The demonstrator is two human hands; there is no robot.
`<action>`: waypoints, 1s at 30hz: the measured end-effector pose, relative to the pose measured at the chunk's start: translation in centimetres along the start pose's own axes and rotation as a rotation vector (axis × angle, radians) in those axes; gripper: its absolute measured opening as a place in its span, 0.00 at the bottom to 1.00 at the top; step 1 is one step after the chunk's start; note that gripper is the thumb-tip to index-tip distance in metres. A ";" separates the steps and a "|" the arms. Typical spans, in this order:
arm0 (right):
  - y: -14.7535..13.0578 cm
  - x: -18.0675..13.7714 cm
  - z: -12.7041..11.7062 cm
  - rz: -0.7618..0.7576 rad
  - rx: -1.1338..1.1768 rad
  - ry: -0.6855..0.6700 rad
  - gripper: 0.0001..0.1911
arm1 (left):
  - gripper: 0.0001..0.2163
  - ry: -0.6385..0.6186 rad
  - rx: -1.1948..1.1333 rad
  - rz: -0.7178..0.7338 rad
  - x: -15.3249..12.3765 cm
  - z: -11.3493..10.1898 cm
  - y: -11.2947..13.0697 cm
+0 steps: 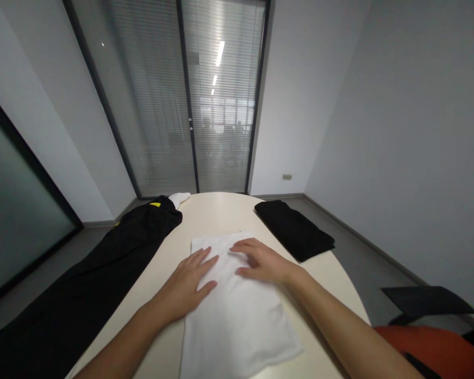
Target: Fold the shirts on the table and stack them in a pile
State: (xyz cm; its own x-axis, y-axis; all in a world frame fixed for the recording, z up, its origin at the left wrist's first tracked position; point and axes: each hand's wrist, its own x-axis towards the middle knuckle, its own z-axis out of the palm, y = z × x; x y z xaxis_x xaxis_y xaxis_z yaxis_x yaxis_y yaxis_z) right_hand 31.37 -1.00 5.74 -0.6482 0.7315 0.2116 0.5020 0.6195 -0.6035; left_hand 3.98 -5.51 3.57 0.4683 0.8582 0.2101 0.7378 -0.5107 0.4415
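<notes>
A white cloth (233,326), perhaps a folded garment, lies spread along the near middle of the table, with a few soft wrinkles. My left hand (187,284) rests on its left edge, fingers spread and thumb apart. Over the upper right part of the cloth is my right hand (263,260), its fingers slightly bent and the thumb held away from them. Nothing is gripped in either hand. Whether the right palm presses on the fabric I cannot tell.
The pale table (217,210) has a rounded far end. A folded black cloth (292,226) lies at its right side. Black clothing (114,263) with yellow marks drapes over the left edge, beside a small white cloth (179,199). An orange chair (430,350) stands at lower right.
</notes>
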 end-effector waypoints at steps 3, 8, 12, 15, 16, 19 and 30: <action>1.0 -0.2 -0.2 0.015 -0.023 -0.142 0.33 | 0.22 -0.089 0.025 0.039 -0.3 0.1 -1.4; 0.0 -0.9 -1.0 0.003 -0.036 -0.274 0.28 | 0.18 -0.159 -0.020 0.093 -0.8 -1.6 0.1; -0.9 -0.9 -1.5 -0.022 0.000 -0.329 0.20 | 0.12 -0.094 -0.036 0.064 -0.3 -1.7 0.6; -0.2 -0.7 -1.8 0.079 -0.031 -0.137 0.12 | 0.14 0.143 0.052 -0.034 0.4 -0.7 -0.7; 0.3 -0.6 -1.9 0.134 -0.074 -0.029 0.11 | 0.15 0.211 0.075 -0.077 0.6 -0.3 -1.4; 2.5 -0.7 -2.0 0.305 -0.167 0.223 0.12 | 0.17 0.271 0.082 -0.207 0.9 0.6 -3.3; 5.4 -0.1 -0.4 0.420 0.226 0.147 0.17 | 0.15 0.289 -0.001 -0.269 1.0 1.7 -5.0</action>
State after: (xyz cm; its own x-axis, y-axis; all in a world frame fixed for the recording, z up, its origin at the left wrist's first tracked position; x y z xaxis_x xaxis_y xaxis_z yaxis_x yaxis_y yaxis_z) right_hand 34.42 2.43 2.77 -0.3209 0.9471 0.0107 0.5553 0.1973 -0.8079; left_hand 1.59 -2.19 0.13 0.1023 0.9406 0.3237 0.8152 -0.2658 0.5147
